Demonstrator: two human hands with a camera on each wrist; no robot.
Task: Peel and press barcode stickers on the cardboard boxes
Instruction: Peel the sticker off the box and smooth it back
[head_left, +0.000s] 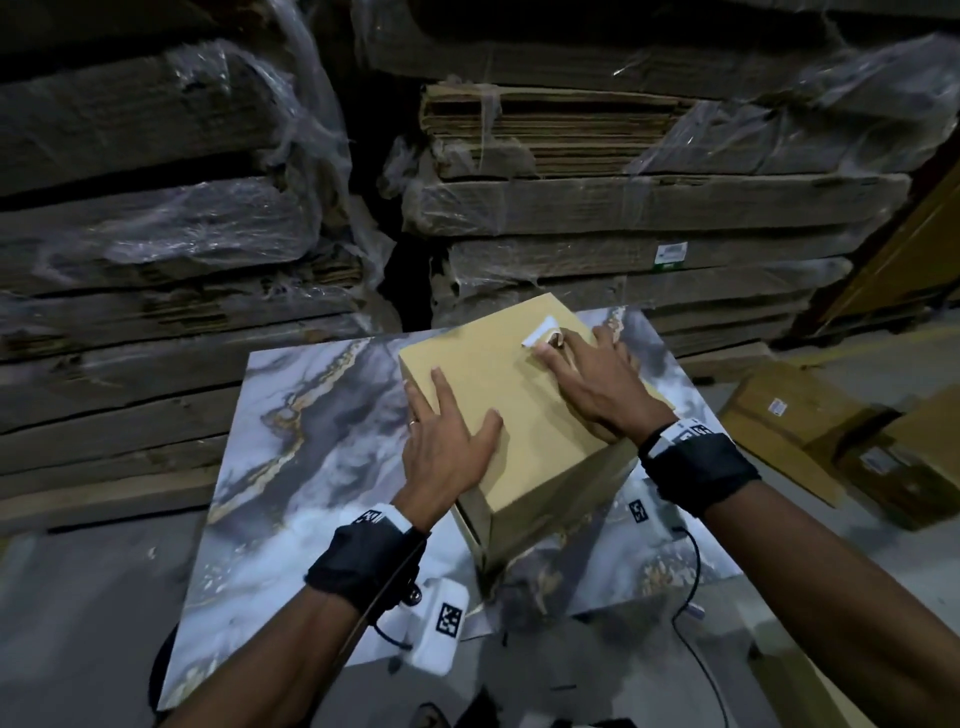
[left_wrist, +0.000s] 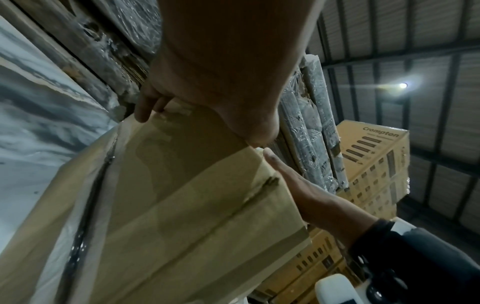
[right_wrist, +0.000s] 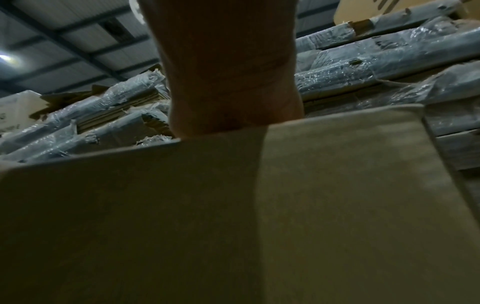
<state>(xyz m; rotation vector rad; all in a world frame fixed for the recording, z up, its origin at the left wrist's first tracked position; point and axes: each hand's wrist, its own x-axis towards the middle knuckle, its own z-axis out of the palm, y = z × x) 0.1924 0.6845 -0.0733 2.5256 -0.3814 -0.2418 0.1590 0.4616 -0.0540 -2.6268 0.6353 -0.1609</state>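
Head view, both hands' grip spread flat on cardboard box, right hand partly hiding white sticker, possibly curled.

Bare forearms, strapped wrists

Each wrist wears a wide black band carrying a white camera unit with black-and-white square code markers; thin black cables trail from them, and the left hand has a ring.

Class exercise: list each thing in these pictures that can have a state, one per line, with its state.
cardboard box: closed, on the marbled board.
barcode sticker: on the box top, far end curling up.
left hand: flat on the box.
right hand: fingers pressing the sticker.
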